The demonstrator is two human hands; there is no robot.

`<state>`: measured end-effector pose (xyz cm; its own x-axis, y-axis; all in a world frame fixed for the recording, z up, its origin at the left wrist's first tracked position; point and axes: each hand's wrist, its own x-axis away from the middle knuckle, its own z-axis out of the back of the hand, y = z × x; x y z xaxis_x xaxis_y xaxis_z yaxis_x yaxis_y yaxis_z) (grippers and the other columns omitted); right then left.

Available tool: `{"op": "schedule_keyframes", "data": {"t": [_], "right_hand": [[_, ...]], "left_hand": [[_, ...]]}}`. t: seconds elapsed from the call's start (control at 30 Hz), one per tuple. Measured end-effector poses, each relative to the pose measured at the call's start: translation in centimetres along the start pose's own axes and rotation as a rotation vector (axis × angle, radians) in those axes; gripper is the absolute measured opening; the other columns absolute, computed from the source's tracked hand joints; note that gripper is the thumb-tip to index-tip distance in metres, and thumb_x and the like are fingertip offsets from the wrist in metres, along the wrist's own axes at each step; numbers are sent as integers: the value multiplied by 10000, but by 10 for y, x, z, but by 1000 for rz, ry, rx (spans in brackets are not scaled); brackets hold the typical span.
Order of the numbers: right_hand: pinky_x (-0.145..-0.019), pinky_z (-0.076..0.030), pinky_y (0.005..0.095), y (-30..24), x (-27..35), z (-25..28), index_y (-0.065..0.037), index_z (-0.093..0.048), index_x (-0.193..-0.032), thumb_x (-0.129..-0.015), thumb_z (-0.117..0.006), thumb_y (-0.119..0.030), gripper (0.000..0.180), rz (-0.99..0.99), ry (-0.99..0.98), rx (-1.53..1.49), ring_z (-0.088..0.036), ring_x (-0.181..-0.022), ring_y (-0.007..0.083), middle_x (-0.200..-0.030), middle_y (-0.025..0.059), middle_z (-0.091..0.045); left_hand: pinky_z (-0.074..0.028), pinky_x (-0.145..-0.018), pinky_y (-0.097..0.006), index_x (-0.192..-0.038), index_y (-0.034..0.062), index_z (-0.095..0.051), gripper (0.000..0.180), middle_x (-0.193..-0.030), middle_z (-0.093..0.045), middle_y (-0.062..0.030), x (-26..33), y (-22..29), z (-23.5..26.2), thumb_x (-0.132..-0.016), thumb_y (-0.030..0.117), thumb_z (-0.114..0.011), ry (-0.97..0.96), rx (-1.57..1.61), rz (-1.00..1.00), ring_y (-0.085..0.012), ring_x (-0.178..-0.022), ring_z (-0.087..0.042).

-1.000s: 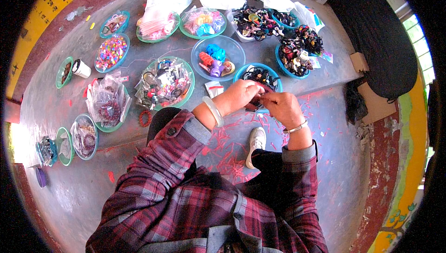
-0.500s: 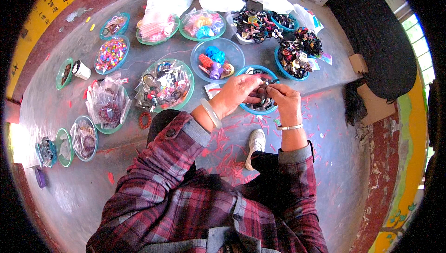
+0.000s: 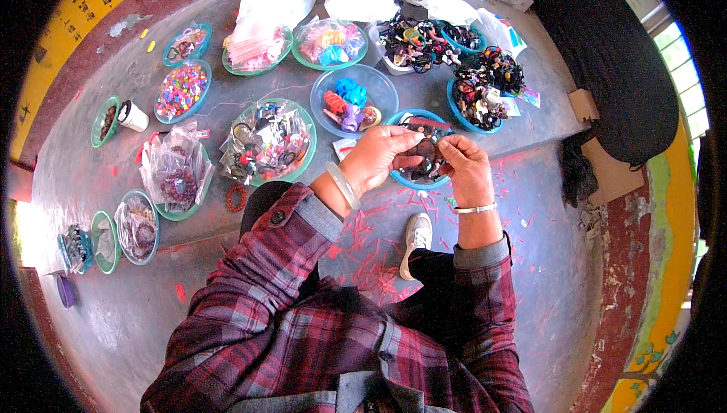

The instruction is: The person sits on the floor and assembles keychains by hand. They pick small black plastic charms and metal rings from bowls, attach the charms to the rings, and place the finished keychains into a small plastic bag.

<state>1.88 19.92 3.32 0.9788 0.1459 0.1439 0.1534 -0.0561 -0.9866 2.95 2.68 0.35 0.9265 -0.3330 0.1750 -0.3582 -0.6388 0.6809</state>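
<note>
Above a blue basket (image 3: 418, 184) of dark hair ties, my two hands face each other. My left hand (image 3: 371, 157) has its thumb and fingers bent around one side of a thin dark hair tie (image 3: 429, 151). On its other side my right hand (image 3: 469, 169) pinches it between thumb and fingertips. The dark pile behind blends with the hair tie, so its full outline is hard to make out. A pale bangle circles my left wrist, and a silver one my right.
Beyond my hands stands a clear blue bowl (image 3: 320, 110) with colourful bundles. Left of them sits a green basket (image 3: 311, 148) of bagged accessories; a bowl of bright beads (image 3: 182, 89) lies farther left. Dark hair ties (image 3: 485, 98) heap at right. Red scraps (image 3: 379, 261) litter the floor.
My hands have drawn slightly apart, and the dark hair tie between them is spread wider. Several fingers of my right hand have shifted; the baskets stay where they were.
</note>
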Motion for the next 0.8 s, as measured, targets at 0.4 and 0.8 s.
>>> {"op": "schedule_keyframes", "data": {"t": [0.4, 0.8], "right_hand": [[-547, -445, 202, 4, -2, 1, -2, -612, -851, -811, -592, -100, 108, -34, -21, -43, -553, -596, 102, -726, 27, -597], [-591, -506, 239, 8, -4, 1, -21, -595, -811, -831, -569, -98, 84, -99, -27, -184, -576, -648, 129, -772, 28, -587]], "left_hand": [[-511, -762, -239, -966, -35, -585, 187, -941, -608, -104, 0, 2, -2, -855, 103, -525, 11, 72, -43, -154, -842, -598], [-476, -799, -220, -990, -32, -586, 207, -1017, -590, -105, 2, 5, -5, -869, 108, -494, -98, 86, -128, -136, -910, -568]]}}
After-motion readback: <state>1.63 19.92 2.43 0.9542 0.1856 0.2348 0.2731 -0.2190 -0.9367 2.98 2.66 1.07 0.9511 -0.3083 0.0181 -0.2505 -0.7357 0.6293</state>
